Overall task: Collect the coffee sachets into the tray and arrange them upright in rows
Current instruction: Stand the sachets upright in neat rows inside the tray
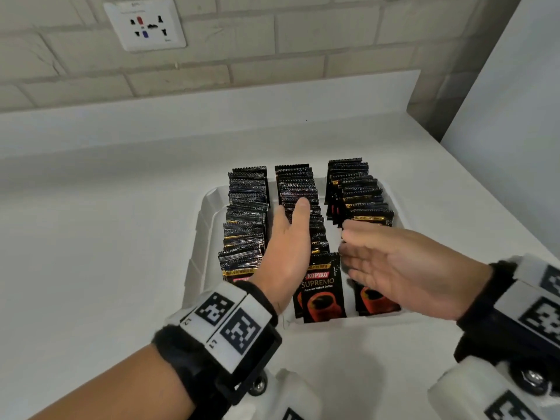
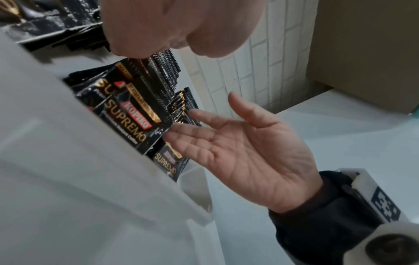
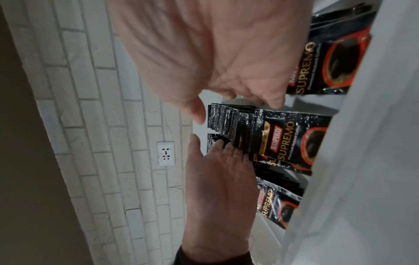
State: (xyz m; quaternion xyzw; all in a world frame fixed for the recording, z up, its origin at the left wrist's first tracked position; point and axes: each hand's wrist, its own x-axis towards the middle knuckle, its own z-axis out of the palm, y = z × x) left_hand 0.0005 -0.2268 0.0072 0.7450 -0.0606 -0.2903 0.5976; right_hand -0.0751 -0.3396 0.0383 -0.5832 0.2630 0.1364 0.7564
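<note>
A white tray (image 1: 197,237) on the counter holds three rows of black Kopiko Supremo coffee sachets standing upright: a left row (image 1: 245,213), a middle row (image 1: 298,183) and a right row (image 1: 357,189). My left hand (image 1: 288,234) reaches in with straight fingers along the left side of the middle row, and its thumb lies on the sachet tops. My right hand (image 1: 378,262) hovers open, palm facing left, beside the right side of the middle row's front sachet (image 1: 322,289). In the left wrist view the right hand's fingertips (image 2: 179,132) are at that sachet's (image 2: 133,122) edge. Neither hand holds a sachet.
The tray sits on a white counter (image 1: 106,222) against a pale brick wall with a socket plate (image 1: 145,24). A white panel (image 1: 515,101) and a grey-brown pillar (image 1: 448,71) close off the right side. The tray's near wall (image 3: 362,161) fills the wrist views' foreground.
</note>
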